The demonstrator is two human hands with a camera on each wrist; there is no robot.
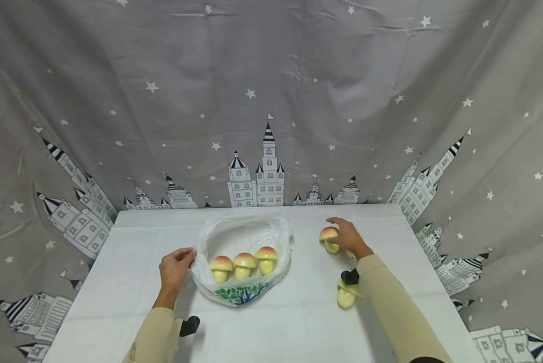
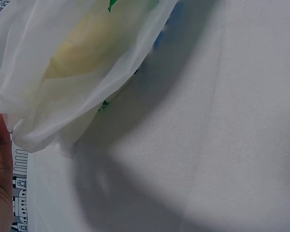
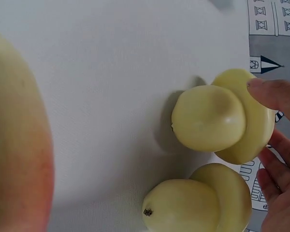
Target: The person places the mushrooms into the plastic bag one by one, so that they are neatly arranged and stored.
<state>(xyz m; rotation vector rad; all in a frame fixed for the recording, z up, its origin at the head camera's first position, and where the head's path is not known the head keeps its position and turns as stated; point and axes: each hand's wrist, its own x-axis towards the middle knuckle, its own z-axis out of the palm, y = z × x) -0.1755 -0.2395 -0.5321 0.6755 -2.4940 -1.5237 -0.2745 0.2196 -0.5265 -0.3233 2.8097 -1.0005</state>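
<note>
In the head view a white plastic bag (image 1: 276,237) with a green and blue tree print lies wide-mouthed on the table, three toy mushrooms (image 1: 244,264) with orange-topped caps side by side in it. My left hand (image 1: 176,267) pinches the bag's left rim; the left wrist view shows only part of that hand (image 2: 1,169). At the right, my right hand (image 1: 349,237) holds the cap of a pale yellow mushroom (image 1: 332,247). Up close, the thumb lies on the cap of this mushroom (image 3: 208,118) with the fingers behind it. Beside it is a second mushroom (image 3: 183,208), mostly covered by the hand in the head view.
Nearer me on the table, another mushroom (image 1: 346,298) lies partly under the right forearm; its cap looms blurred at the left of the right wrist view. A white cloth (image 1: 271,333) covers the table. Behind hangs a grey curtain (image 1: 271,65) with stars and castles.
</note>
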